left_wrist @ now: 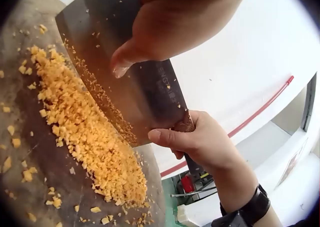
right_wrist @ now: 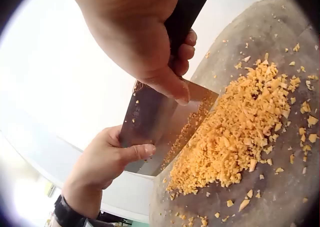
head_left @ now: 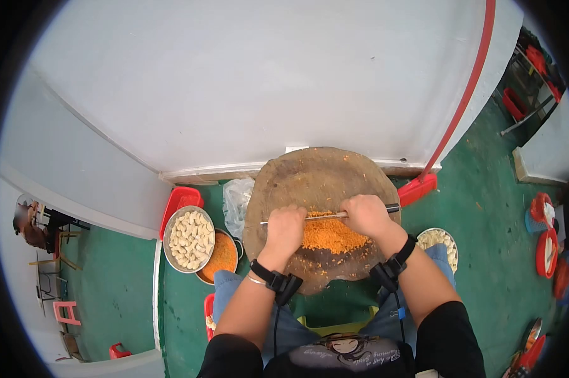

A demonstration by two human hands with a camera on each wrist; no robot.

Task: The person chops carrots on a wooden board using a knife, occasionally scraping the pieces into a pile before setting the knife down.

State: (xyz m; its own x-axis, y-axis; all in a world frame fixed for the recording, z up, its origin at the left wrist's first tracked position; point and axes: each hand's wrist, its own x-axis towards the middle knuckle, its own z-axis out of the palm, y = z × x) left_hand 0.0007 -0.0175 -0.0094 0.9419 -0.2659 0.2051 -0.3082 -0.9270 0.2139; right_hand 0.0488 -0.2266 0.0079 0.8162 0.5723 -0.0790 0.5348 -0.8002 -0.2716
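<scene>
Both hands hold a wide metal cleaver (left_wrist: 142, 99) crosswise over a round wooden chopping block (head_left: 290, 173). My right hand (head_left: 366, 215) grips its dark handle, thumb against the blade face in the right wrist view. At the blade's other end, my left hand (head_left: 285, 228) pinches the blade, its thumb flat on the near face. The cleaver's edge stands right at a heap of finely chopped orange bits (head_left: 331, 236) on the block. Small orange crumbs cling in a band along the lower blade (right_wrist: 160, 122). Scattered bits lie around the heap.
Left of the block are a bowl (head_left: 166, 249) of pale clove-like pieces, a pot (head_left: 238, 247) of orange mince, a red basin (head_left: 182, 197) and a clear plastic bag (head_left: 235, 205). A red dustpan (head_left: 420, 188) and another bowl (head_left: 455, 247) stand right. A white wall (head_left: 265, 82) rises behind.
</scene>
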